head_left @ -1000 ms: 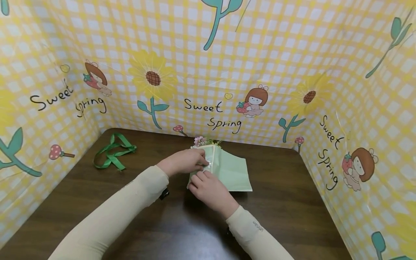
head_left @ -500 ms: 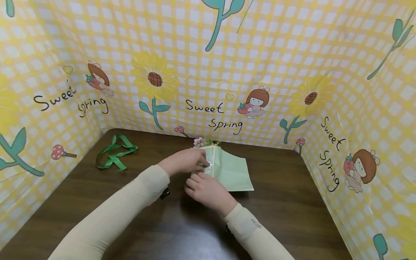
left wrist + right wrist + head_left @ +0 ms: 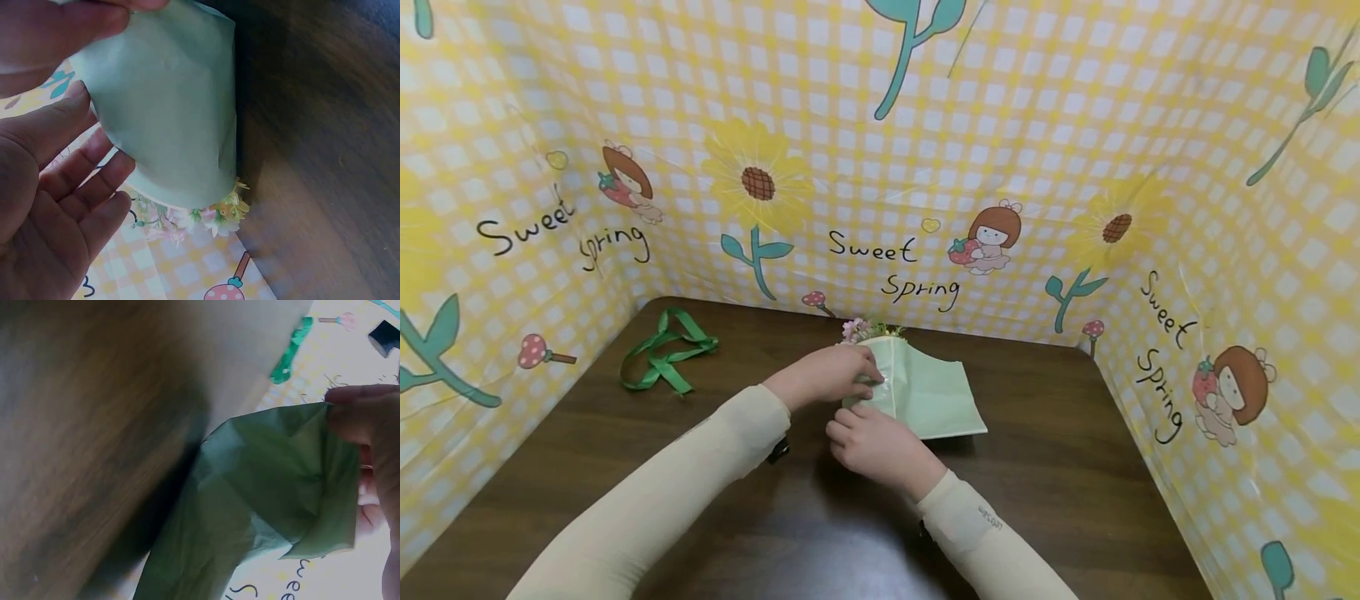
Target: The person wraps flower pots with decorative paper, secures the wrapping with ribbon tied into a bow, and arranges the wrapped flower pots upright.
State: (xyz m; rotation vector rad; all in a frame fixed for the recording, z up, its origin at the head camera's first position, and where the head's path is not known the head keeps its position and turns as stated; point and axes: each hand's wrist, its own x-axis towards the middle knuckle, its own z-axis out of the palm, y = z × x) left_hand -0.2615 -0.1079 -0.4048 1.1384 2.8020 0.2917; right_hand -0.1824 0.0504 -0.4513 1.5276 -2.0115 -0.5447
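Observation:
A bouquet of small flowers [image 3: 855, 331] in pink, white and yellow pokes from the far end of pale green wrapping paper [image 3: 934, 396]. My left hand [image 3: 827, 372] holds the paper's left side near the flowers. In the left wrist view, its thumb [image 3: 56, 40] lies on the near face and its fingers [image 3: 94, 156] bend at the edge. My right hand [image 3: 883, 446] is at the near end, pinching a corner of the paper between thumb and fingers, as the right wrist view shows. The flower stems are hidden inside. The paper's right part spreads out as a loose flap.
A loose green ribbon [image 3: 666, 350] lies looped at the back left of the dark wooden table [image 3: 760, 508]. Yellow checked cloth [image 3: 865, 167] with printed flowers and figures rises behind and on both sides. A black device [image 3: 778, 450] sits under the left wrist.
My right hand has shifted slightly left and toward me. The near right edge of the paper flap has risen a little. My left hand stays almost still.

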